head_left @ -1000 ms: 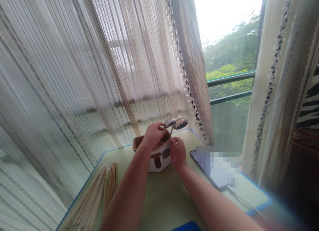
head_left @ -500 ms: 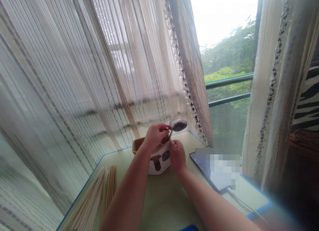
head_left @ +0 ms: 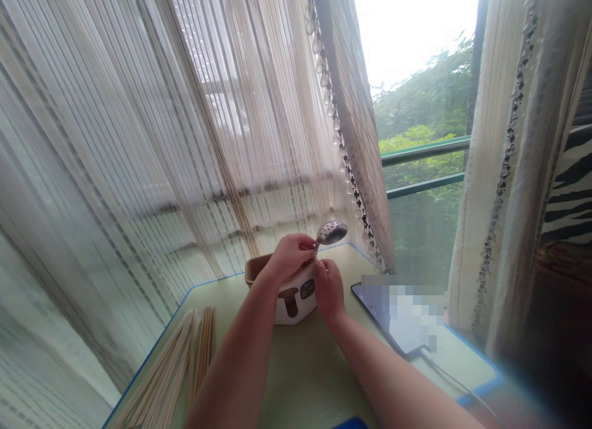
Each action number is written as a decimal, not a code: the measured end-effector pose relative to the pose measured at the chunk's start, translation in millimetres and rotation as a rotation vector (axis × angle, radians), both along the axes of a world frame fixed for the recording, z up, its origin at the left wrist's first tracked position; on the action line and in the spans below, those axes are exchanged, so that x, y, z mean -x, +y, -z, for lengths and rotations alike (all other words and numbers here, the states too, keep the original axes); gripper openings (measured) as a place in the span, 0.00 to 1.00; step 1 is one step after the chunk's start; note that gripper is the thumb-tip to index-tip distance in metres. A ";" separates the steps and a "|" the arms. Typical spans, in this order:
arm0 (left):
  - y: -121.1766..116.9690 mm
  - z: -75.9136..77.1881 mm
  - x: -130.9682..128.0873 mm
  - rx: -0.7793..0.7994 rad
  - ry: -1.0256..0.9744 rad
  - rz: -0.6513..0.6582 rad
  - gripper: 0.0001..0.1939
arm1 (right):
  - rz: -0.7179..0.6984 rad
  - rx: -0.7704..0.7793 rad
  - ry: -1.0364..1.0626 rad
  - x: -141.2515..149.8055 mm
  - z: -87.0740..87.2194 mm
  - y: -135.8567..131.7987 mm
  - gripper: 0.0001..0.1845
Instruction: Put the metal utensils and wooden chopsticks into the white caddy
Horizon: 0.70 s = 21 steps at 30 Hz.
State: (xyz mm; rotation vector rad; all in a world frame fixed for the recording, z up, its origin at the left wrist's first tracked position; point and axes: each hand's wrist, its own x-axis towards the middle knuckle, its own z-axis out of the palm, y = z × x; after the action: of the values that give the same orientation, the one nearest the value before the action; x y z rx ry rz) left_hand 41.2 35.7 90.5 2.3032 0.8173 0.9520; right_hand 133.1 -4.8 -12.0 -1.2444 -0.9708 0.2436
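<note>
We now have one spoon head in sight above the right end of the box (head_left: 306, 307), where a second ago we have two side by side. The spoon (head_left: 333, 232) that shows has a pierced bowl and tilts out to the right of the box; its neck runs down to our fingers, and the rest of the handle is hidden. We cannot tell whether the other spoon is down in the box or simply behind this one.

Our left hand (head_left: 292, 253) reaches over the box, a little nearer the spoon's neck than before, fingers bent and nearly closed, the tips seeming to pinch the metal just below the bowl. Our right hand (head_left: 329, 284) stays curled against the right end of the box, thumb up by the rim; we cannot tell whether it grips the wall or the handle too. The box itself sits where it did half a second ago, so we judge that it is steady and that the work in hand centres on this one spoon.

Left of the box and nearer us lie the sticks (head_left: 160, 370), untouched. Right of the box is the tablet (head_left: 393, 318), with its cable (head_left: 456, 376) trailing toward us.
</note>
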 end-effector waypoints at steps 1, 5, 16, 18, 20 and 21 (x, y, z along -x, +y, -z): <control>-0.4 -0.3 0.6 0.004 0.006 -0.004 0.11 | 0.001 0.000 0.004 0.1 0.0 -0.2 0.15; -3.3 -2.2 0.6 0.073 -0.014 0.008 0.12 | 0.009 -0.010 0.006 0.3 -0.9 -1.2 0.15; -5.4 -3.2 -1.6 0.069 -0.040 0.023 0.10 | -0.013 0.022 0.001 -1.6 0.5 1.6 0.12; -5.7 -3.5 -1.6 0.071 -0.041 0.022 0.11 | -0.011 0.025 -0.009 -2.5 1.3 2.8 0.12; -6.1 -3.9 -1.8 0.067 -0.041 0.019 0.11 | -0.009 0.026 -0.010 -3.3 2.7 4.2 0.11; -6.2 -3.9 -1.9 0.064 -0.040 0.017 0.11 | -0.011 0.023 -0.007 -3.6 3.4 4.8 0.11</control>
State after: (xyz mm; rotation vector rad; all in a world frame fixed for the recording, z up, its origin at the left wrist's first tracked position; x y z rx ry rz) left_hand 43.1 29.5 94.5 2.2261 0.7994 0.9474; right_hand 136.7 0.0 -15.4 -1.2623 -0.9833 0.2597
